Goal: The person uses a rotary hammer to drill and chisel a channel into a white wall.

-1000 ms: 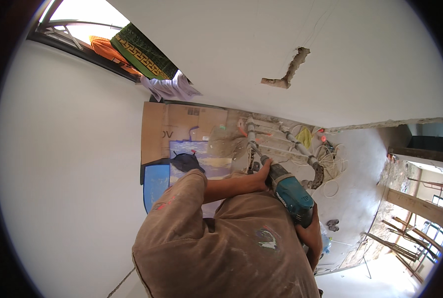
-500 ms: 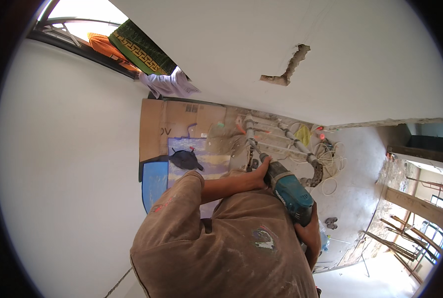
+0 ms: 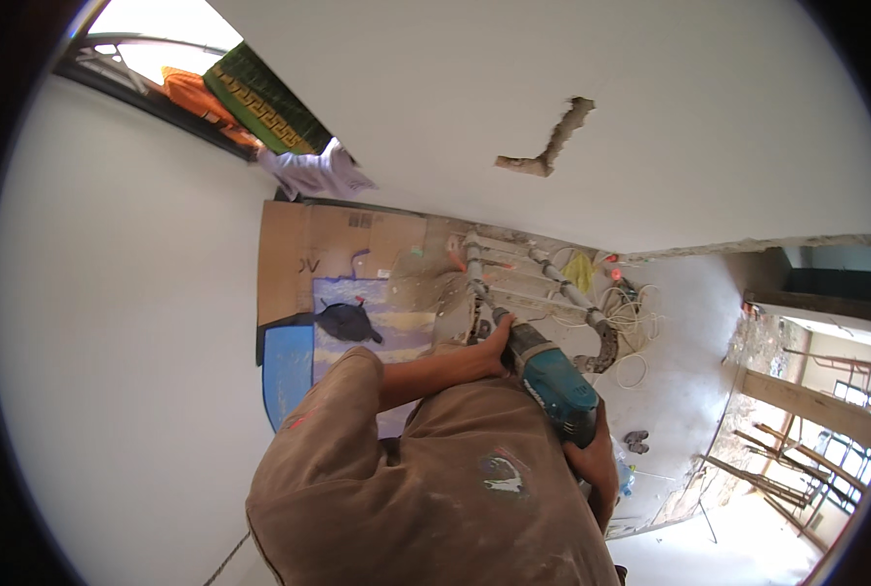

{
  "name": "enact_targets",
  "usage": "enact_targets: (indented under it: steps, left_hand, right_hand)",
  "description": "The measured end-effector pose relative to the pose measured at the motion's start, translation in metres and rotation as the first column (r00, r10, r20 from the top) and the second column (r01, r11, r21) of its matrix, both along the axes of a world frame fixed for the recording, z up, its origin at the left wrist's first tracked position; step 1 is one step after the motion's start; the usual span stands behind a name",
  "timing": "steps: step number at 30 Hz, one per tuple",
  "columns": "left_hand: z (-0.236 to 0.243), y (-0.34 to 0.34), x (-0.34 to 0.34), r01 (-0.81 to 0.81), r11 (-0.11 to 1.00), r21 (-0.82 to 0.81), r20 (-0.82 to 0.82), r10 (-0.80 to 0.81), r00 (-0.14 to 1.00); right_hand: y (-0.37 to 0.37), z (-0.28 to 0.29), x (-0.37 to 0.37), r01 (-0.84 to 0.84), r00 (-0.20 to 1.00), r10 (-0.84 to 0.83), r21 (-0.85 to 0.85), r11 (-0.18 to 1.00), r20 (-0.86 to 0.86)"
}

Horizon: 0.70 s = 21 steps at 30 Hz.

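Both hands hold a teal and dark power drill [image 3: 562, 386] with a long front end that points down toward the floor. My left hand [image 3: 497, 344] is closed round its front near the collar. My right hand [image 3: 589, 451] grips the rear end, its fingers partly hidden. Beyond the tool is a ladder-like frame of dusty grey pipes [image 3: 577, 293], with a broken, dusty floor strip [image 3: 437, 293] beside it. Whether the tool's tip touches anything is too small to tell.
Cardboard [image 3: 284, 254], a blue board [image 3: 289, 371] and a dark bag [image 3: 342, 320] lie left. Coiled white cables [image 3: 633, 366] and shoes [image 3: 637, 441] lie right. The wall [image 3: 699, 117] has a chipped channel [image 3: 552, 146]. Cloths [image 3: 259, 98] hang at a window. Timber props [image 3: 787, 459] stand far right.
The whole scene has shifted slightly left in the picture. Both my hands stay on the drill, which keeps nearly the same angle.
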<state>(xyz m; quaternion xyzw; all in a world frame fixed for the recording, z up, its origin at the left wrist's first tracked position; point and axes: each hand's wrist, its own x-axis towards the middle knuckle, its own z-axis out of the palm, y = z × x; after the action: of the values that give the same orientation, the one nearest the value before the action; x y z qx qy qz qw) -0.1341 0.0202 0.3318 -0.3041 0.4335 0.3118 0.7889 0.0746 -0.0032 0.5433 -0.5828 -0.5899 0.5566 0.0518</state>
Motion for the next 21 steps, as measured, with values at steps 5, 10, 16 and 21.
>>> enact_targets:
  steps: [5, 10, 16, 21]
  left_hand:
    - [0.015, 0.006, -0.004, 0.041, 0.999, 0.01, -0.032, -0.041, 0.999]
    - [-0.007, 0.001, -0.006, 0.117, 0.992, 0.055, -0.053, -0.115, 0.992]
    - [-0.006, 0.005, -0.006, 0.202, 0.978, 0.058, -0.106, -0.195, 0.975]
    - [0.018, 0.009, -0.004, 0.169, 0.981, 0.094, -0.086, -0.161, 0.983]
  right_hand:
    - [0.004, 0.006, -0.003, 0.009, 1.0, -0.009, -0.01, 1.0, -0.012]
    - [-0.001, 0.001, 0.002, 0.012, 0.999, -0.009, 0.07, 0.997, -0.048]
    - [-0.002, 0.002, 0.004, 0.016, 0.999, -0.015, 0.024, 1.0, -0.028]
    - [-0.006, -0.003, 0.007, 0.019, 0.997, -0.015, 0.062, 0.998, -0.07]
